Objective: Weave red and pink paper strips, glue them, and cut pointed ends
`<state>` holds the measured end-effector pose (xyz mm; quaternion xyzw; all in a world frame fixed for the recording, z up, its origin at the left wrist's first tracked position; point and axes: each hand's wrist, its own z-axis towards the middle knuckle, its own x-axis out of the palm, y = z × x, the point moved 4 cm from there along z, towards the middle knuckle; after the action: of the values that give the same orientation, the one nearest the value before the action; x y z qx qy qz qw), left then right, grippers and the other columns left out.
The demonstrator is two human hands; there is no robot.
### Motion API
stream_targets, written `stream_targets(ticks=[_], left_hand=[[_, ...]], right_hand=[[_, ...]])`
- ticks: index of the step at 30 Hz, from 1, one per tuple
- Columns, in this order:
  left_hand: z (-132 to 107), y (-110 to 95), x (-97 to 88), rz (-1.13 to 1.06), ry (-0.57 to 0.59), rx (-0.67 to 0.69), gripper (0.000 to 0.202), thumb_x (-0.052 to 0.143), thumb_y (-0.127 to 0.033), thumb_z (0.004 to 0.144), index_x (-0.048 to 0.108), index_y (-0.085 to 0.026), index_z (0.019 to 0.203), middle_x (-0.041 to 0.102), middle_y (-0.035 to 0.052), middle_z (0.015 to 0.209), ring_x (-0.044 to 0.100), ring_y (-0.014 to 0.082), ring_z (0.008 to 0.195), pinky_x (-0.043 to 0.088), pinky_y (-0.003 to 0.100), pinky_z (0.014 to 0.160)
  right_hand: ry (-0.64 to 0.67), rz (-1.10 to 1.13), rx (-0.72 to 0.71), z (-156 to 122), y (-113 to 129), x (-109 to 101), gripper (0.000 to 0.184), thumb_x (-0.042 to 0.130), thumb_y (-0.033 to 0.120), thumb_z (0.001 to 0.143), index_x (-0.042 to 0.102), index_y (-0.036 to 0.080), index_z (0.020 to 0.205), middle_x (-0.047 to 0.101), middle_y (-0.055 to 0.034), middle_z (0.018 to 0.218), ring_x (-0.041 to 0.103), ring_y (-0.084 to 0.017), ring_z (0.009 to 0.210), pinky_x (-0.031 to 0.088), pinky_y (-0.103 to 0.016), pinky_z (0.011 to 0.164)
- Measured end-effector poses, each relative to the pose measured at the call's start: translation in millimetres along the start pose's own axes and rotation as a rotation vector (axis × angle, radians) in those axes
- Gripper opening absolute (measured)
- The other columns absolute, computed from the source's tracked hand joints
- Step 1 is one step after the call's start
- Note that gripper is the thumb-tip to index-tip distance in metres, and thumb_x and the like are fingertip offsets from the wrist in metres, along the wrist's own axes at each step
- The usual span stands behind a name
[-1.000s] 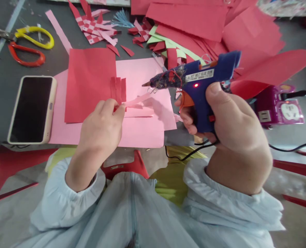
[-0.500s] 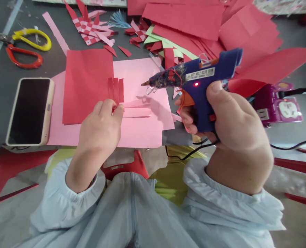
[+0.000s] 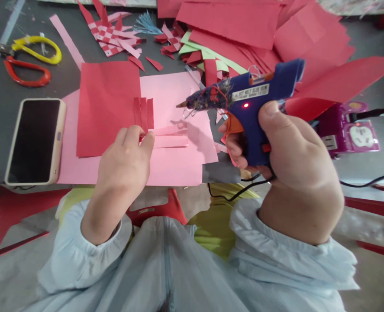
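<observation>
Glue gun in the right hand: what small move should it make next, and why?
Probably lower the glue gun until its tip meets the pink strip that the left hand pinches at the red sheet's edge. The right hand holds it raised above the pink sheet, its light glows red, and its tip points toward that strip without touching it.

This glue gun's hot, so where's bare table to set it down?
Bare grey table lies between the scissors, phone and red sheet. A smaller patch sits beyond the purple power strip. The far side is crowded: red paper pile, woven pieces.
</observation>
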<state>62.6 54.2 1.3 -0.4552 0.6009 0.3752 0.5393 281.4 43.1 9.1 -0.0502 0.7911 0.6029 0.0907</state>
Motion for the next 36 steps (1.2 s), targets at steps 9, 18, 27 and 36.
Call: stream_targets(ticks=[9,18,27,36], left_hand=[[-0.3,0.6,1.2,-0.003,0.044,-0.013,0.043,0.041,-0.014,0.096,0.061,-0.018,0.133,0.063,0.0161,0.128,0.061,0.0331,0.114,0.056,0.039,0.071],[0.8,1.4,1.0,-0.027,0.04,-0.031,0.044,0.039,-0.015,0.096,0.061,-0.023,0.133,0.063,0.0144,0.128,0.06,0.0325,0.115,0.055,0.039,0.071],[-0.5,0.8,0.4,-0.027,0.007,-0.018,0.042,0.041,-0.015,0.095,0.062,-0.021,0.131,0.064,0.015,0.126,0.061,0.0323,0.113,0.054,0.038,0.067],[0.5,-4.9,5.6,-0.007,-0.058,-0.019,0.042,0.039,-0.028,0.101,0.058,-0.025,0.138,0.064,0.0143,0.12,0.061,0.0309,0.107,0.053,0.039,0.073]], right_hand=[[0.013,0.015,0.014,0.3,-0.2,1.6,0.049,0.043,0.058,0.098,0.074,0.021,0.087,0.059,0.0001,0.056,0.051,-0.009,0.04,0.028,-0.017,0.028],[0.002,0.008,0.005,-0.4,0.8,0.4,0.051,0.046,0.063,0.096,0.073,0.021,0.087,0.058,0.0004,0.057,0.051,-0.009,0.041,0.032,-0.02,0.031],[0.009,0.02,0.004,-0.1,1.3,0.8,0.05,0.042,0.058,0.099,0.073,0.02,0.085,0.059,-0.0018,0.057,0.05,-0.011,0.04,0.033,-0.022,0.03],[-0.018,0.022,-0.012,-3.1,4.3,1.4,0.051,0.047,0.065,0.095,0.071,0.022,0.079,0.059,-0.0015,0.058,0.048,-0.011,0.04,0.032,-0.026,0.035]])
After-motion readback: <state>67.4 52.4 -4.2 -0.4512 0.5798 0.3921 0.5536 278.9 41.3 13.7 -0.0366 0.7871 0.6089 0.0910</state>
